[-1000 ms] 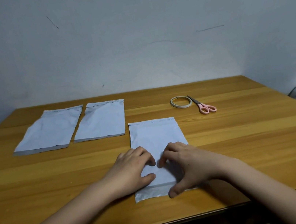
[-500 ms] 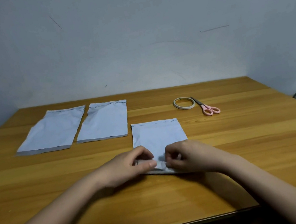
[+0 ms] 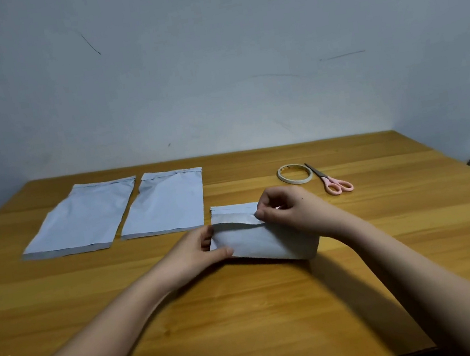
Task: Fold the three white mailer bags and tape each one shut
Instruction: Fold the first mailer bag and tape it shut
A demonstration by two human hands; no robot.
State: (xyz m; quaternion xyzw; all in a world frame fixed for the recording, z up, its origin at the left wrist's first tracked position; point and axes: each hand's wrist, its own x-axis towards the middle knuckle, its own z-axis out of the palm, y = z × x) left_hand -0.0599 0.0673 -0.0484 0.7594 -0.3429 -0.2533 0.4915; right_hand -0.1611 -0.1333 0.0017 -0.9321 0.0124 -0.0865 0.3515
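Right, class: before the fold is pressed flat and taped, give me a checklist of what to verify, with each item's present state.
1. Near edge of bag brought up towards the far edge: ok, not yet flat.
2. Left hand holds the bag's left end: ok.
3. Right hand pinches the folded edge: ok.
4. Edges lined up square: cannot tell.
5. Tape and scissors on the table, right of the bag: ok.
6. Other two bags folded: not ok, flat.
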